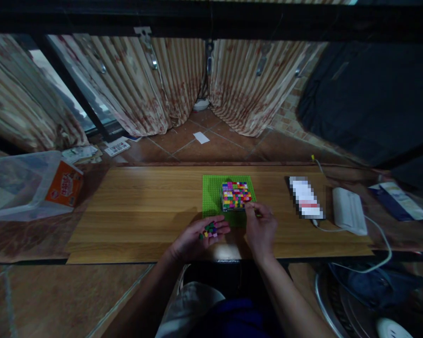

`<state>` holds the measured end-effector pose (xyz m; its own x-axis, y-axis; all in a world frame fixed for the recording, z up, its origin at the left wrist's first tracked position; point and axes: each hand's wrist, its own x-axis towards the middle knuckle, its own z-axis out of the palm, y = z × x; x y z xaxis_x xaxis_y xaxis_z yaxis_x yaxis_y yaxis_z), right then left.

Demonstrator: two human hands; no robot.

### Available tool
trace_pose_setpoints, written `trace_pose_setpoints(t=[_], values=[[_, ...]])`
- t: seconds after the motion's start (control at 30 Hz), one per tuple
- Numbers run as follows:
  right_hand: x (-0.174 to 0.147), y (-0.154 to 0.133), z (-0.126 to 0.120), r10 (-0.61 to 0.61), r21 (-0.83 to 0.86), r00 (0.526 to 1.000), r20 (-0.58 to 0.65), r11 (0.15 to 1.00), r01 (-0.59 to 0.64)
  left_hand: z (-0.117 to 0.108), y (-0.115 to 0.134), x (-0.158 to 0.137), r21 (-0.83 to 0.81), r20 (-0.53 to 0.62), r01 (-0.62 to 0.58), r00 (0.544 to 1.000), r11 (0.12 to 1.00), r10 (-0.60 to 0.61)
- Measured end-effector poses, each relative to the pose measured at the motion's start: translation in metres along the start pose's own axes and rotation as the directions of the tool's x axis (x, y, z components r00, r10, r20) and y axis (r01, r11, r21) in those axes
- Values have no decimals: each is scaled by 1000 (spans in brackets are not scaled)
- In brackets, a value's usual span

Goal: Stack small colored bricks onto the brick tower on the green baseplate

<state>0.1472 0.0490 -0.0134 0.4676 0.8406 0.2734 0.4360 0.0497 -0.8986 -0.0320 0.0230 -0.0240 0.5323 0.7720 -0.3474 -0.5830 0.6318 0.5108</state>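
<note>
Palm up, my left hand is cupped with its fingers stretched out, and a small pile of toy bricks in green, yellow, pink and purple lies in it. A green studded baseplate rests on the table in front of me. On it stands a block of many-coloured bricks, built in rows. My right hand is at the block's near right corner, thumb and forefinger pinched together. What is between those fingertips, if anything, is too small to tell.
The wooden table runs left to right. A phone with a cable and a white box-shaped device lie on the right. A clear plastic bin stands at the far left. Curtains hang behind.
</note>
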Motion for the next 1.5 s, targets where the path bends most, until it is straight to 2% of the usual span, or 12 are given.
trace_pose_setpoints(t=[0.07,0.13,0.23,0.3,0.37,0.53,0.67,0.8,0.9,1.0,1.13,1.5], values=[[-9,-6,-5,-83,-11,995,48,996,84,-2,-1,1,-27,17,12,1000,1000,-12],[-17,-12,-9,-166,7,963,212,986,168,-4,-2,3,-51,35,30,999,998,-28],[-25,-18,-11,-274,19,837,473,953,301,-6,-3,5,-72,61,36,998,997,-32],[-29,-19,-8,-312,-8,763,565,924,383,-5,-2,6,-75,63,21,998,997,-16],[-31,-18,-4,-321,-53,731,602,898,438,-3,-2,5,-73,55,9,998,997,-4],[-32,-14,3,-318,-129,719,618,861,492,-4,-5,5,-66,36,1,999,998,1],[-33,-13,6,-330,-124,740,586,866,485,-9,-6,7,-61,36,-3,999,998,5],[-32,-18,0,-302,-64,787,538,916,395,-9,-5,7,-77,36,10,999,997,-8],[-26,-15,-10,-206,-15,865,457,971,239,-7,-3,6,-65,33,40,999,997,-38],[-14,-3,-19,-37,30,941,336,999,29,-4,-1,4,-42,8,32,999,999,-32],[2,14,-23,113,137,966,233,979,-148,2,2,2,-22,-31,31,999,999,-32],[12,11,-18,35,156,981,192,986,-66,5,4,1,11,-47,27,999,1000,-26]])
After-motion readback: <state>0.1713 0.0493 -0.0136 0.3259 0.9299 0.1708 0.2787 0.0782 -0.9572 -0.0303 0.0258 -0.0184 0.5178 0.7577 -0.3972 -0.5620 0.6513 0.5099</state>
